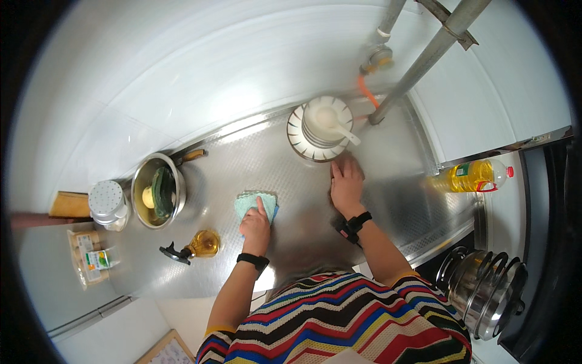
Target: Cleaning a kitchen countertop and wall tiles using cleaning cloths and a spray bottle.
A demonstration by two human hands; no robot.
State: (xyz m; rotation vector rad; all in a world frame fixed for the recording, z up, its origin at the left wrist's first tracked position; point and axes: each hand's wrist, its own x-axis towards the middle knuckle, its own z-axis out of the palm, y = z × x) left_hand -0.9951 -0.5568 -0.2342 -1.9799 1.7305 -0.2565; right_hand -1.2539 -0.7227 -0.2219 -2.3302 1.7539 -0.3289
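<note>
My left hand (pixel 255 226) holds a folded pale green cleaning cloth (pixel 248 199) against the patterned stainless steel counter (pixel 291 182), its index finger stretched over the top. A bit of blue shows at the cloth's edge. My right hand (pixel 348 189) is empty, fingers spread and palm down at the counter. Its fingertips are close to a stack of white plates (pixel 296 139) with dark rim strokes; whether they touch is unclear. On the plates stands a pile of bowls (pixel 313 122) with a white spoon (pixel 341 128) in the top one.
Leftward are an oil dispenser (pixel 205 244), a steel bowl (pixel 182 191) with a cucumber-like vegetable, a knife handle (pixel 194 155), a perforated-lid container (pixel 107 200) and packaged eggs (pixel 86 259). An oil bottle (pixel 473 176), metal pot lids (pixel 486 291) and a pipe (pixel 423 68) stand rightward.
</note>
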